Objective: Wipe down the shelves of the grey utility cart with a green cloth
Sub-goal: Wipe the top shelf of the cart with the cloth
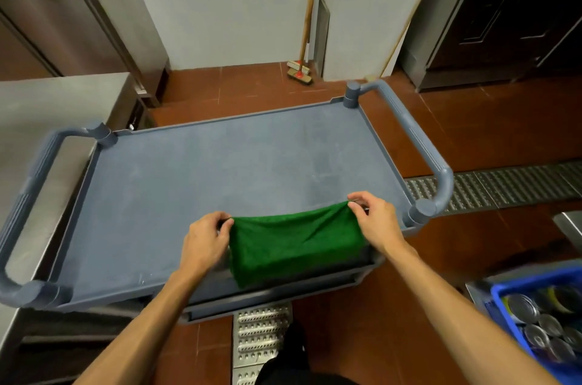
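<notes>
The grey utility cart (195,183) stands in front of me, its flat top shelf bare and dusty, with a handle at each end. A green cloth (293,246) hangs stretched between my hands over the shelf's near edge. My left hand (206,239) pinches the cloth's upper left corner. My right hand (374,221) pinches the upper right corner, close to the cart's near right post. The cloth's lower part drapes down over the front rim. The lower shelves are mostly hidden under the top one.
A steel counter (47,107) touches the cart's left side. A blue crate of metal cans (541,318) sits at lower right. A broom (299,71) leans on the far wall. A metal floor drain grate (504,186) runs right of the cart.
</notes>
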Action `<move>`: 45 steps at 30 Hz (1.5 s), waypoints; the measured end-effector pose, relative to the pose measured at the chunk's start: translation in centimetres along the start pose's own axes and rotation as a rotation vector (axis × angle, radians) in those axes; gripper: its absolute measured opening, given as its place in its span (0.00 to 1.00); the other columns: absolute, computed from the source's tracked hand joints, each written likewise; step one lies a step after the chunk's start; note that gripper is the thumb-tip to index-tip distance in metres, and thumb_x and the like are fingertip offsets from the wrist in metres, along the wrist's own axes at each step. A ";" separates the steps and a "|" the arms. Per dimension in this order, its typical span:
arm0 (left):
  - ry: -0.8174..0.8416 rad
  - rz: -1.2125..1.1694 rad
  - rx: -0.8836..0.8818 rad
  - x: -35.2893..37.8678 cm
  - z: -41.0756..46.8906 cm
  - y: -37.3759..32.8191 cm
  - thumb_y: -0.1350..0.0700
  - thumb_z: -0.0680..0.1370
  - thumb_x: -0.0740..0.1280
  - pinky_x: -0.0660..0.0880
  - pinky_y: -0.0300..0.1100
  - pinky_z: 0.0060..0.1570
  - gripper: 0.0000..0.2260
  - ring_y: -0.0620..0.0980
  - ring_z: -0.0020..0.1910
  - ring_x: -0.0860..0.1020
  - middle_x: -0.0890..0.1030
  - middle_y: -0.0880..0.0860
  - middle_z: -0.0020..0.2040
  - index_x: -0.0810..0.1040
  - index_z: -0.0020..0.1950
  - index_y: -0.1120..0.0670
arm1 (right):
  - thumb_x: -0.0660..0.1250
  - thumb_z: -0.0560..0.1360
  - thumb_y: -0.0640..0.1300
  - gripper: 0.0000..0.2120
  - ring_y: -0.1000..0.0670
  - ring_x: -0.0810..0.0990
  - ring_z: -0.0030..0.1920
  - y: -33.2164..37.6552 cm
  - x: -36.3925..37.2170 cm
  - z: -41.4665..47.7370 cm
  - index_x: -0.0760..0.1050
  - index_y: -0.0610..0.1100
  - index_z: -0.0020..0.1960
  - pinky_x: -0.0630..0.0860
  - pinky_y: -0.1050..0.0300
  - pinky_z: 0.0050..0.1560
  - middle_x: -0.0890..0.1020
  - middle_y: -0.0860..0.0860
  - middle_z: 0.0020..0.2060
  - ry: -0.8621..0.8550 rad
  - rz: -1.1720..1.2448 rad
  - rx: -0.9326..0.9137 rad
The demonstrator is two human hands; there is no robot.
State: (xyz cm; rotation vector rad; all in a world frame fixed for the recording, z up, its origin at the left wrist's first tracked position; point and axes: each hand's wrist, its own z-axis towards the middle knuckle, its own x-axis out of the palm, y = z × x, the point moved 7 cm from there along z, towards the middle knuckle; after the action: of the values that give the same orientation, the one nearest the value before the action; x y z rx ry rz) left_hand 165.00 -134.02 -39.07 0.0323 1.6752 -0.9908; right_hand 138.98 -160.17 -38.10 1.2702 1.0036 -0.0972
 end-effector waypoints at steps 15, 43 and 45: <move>0.114 0.222 0.311 5.4 -0.4 -0.9 0.65 0.71 0.71 0.78 0.52 0.47 0.21 0.61 0.53 0.76 0.77 0.60 0.56 0.76 0.64 0.60 | 0.69 0.76 0.44 0.02 0.54 0.74 0.46 -4.9 2.4 -3.0 0.77 0.49 0.48 0.71 0.58 0.41 0.72 0.55 0.44 -0.029 -0.272 0.022; 0.119 -0.362 -0.445 9.1 -12.0 5.4 0.47 0.77 0.71 0.72 0.45 0.42 0.11 0.49 0.43 0.80 0.82 0.49 0.40 0.78 0.43 0.55 | 0.71 0.75 0.49 0.10 0.52 0.76 0.42 -10.0 5.4 -8.4 0.77 0.43 0.46 0.69 0.61 0.39 0.79 0.51 0.40 0.262 0.204 0.425; 0.146 -0.456 -0.420 8.8 -12.1 5.2 0.51 0.77 0.71 0.73 0.44 0.42 0.08 0.46 0.39 0.79 0.82 0.48 0.37 0.79 0.41 0.53 | 0.72 0.75 0.48 0.10 0.50 0.79 0.45 -10.2 5.7 -8.7 0.77 0.42 0.50 0.74 0.56 0.45 0.81 0.49 0.43 0.257 0.264 0.467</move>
State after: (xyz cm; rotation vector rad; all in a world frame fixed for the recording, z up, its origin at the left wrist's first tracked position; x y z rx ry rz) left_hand 154.83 -127.23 -49.09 -0.5906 2.0470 -0.9593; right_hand 131.60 -154.03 -49.03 1.8690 1.0562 0.0406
